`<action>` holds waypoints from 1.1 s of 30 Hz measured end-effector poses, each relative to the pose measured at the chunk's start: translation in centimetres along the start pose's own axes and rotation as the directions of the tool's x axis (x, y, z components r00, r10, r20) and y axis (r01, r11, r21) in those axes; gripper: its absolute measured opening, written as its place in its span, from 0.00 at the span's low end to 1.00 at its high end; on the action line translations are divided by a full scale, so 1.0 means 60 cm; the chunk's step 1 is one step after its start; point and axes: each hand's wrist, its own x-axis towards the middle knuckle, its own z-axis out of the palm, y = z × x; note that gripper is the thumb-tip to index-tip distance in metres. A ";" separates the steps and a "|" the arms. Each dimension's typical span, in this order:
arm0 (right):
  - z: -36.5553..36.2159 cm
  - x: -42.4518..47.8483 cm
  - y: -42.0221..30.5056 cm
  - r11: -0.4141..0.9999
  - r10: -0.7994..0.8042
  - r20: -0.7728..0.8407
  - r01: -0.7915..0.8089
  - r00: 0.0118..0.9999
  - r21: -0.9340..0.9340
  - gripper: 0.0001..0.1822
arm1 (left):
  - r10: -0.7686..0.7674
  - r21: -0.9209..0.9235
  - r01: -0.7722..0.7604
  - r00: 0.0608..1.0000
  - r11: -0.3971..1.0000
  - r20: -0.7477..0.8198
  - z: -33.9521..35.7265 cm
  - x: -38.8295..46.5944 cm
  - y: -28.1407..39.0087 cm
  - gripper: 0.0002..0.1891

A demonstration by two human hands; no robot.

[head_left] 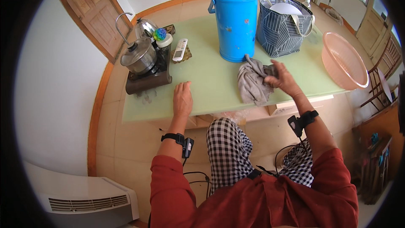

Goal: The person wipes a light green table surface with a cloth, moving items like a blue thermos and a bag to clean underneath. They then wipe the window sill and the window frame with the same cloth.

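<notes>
A crumpled grey cloth (254, 80) lies near the front edge of the green-topped table (202, 82), just before a tall blue thermos flask (235, 28). My right hand (282, 79) is at the cloth's right side with thumb and fingers spread; whether the fingertips touch the cloth is hard to tell. Over the table's front left part is my left hand (183, 99), palm down, holding nothing; its fingers look loosely together and partly bent. Beyond it, a white remote control (180, 50) rests on a small patterned mat.
Left on the table stand a lidded steel pot (139, 57) on a dark stove (148, 82), a metal kettle (145, 28) and a multicoloured spiky ball (160, 34). A patterned insulated bag (280, 31) is right of the flask. A pink plastic basin (343, 61) sits tilted at the right edge.
</notes>
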 end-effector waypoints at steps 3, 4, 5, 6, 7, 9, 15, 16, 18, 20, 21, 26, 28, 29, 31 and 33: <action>0.053 -0.011 -0.066 0.918 -0.024 0.216 0.107 0.976 -0.381 0.38 | -0.039 0.053 0.039 0.999 0.998 -0.003 -0.001 -0.004 -0.006 0.13; 0.061 -0.010 -0.069 0.927 -0.011 0.224 0.093 0.975 -0.363 0.36 | -0.040 0.049 0.040 0.999 0.998 0.000 0.003 0.000 -0.004 0.13; 0.072 -0.009 -0.066 0.935 0.003 0.231 0.079 0.973 -0.345 0.34 | -0.042 0.045 0.042 0.999 0.998 0.002 0.006 0.001 -0.001 0.13; 0.077 -0.007 -0.071 0.944 0.014 0.243 0.068 0.970 -0.323 0.33 | -0.048 0.045 0.048 0.999 0.998 0.005 0.005 0.001 -0.001 0.13; 0.074 -0.010 -0.074 0.954 0.008 0.265 0.072 0.964 -0.292 0.31 | -0.044 0.053 0.044 0.999 0.998 0.003 0.004 0.001 -0.001 0.13; 0.066 -0.023 -0.080 0.969 -0.001 0.314 0.078 0.949 -0.234 0.28 | -0.042 0.063 0.041 0.999 0.997 0.001 0.001 -0.001 0.001 0.13; 0.078 -0.021 -0.080 0.959 -0.149 0.239 0.199 0.960 -0.203 0.20 | -0.007 0.077 0.008 1.000 0.997 -0.010 0.000 -0.007 -0.006 0.15; 0.093 -0.015 -0.083 0.950 -0.162 0.179 0.203 0.970 -0.239 0.19 | -0.007 0.063 0.009 1.000 0.998 -0.027 0.001 -0.006 -0.007 0.16; 0.126 0.007 -0.090 0.932 -0.192 0.127 0.222 0.973 -0.288 0.19 | -0.012 0.026 0.013 0.998 1.000 -0.060 0.005 -0.005 -0.005 0.17; 0.148 0.025 -0.106 0.920 -0.186 0.160 0.229 0.970 -0.318 0.21 | -0.046 -0.007 0.046 0.998 0.999 -0.044 0.005 -0.002 0.003 0.16; 0.151 0.029 -0.109 0.933 -0.206 0.173 0.246 0.963 -0.262 0.22 | -0.059 -0.021 0.058 0.997 0.998 -0.043 0.002 0.003 0.001 0.15; 0.103 0.023 -0.080 0.990 -0.138 0.198 0.134 0.970 0.033 0.29 | -0.038 -0.025 0.035 0.993 0.999 -0.116 0.005 -0.008 -0.019 0.17; 0.053 0.010 -0.062 0.996 0.054 0.256 -0.071 0.965 0.061 0.26 | -0.040 -0.030 0.036 0.992 0.999 -0.122 0.006 -0.010 -0.020 0.16; 0.029 0.004 -0.058 0.973 0.206 0.320 -0.229 0.925 0.038 0.24 | -0.045 -0.028 0.042 0.992 0.999 -0.119 0.004 -0.012 -0.021 0.16; -0.018 -0.012 -0.040 0.928 0.303 0.264 -0.347 0.916 0.138 0.16 | -0.044 -0.033 0.041 0.992 0.999 -0.114 0.006 -0.004 -0.011 0.16; -0.053 -0.017 0.002 0.739 0.340 0.081 -0.319 0.937 0.593 0.11 | -0.051 -0.030 0.049 0.993 0.998 -0.104 0.009 0.002 -0.003 0.16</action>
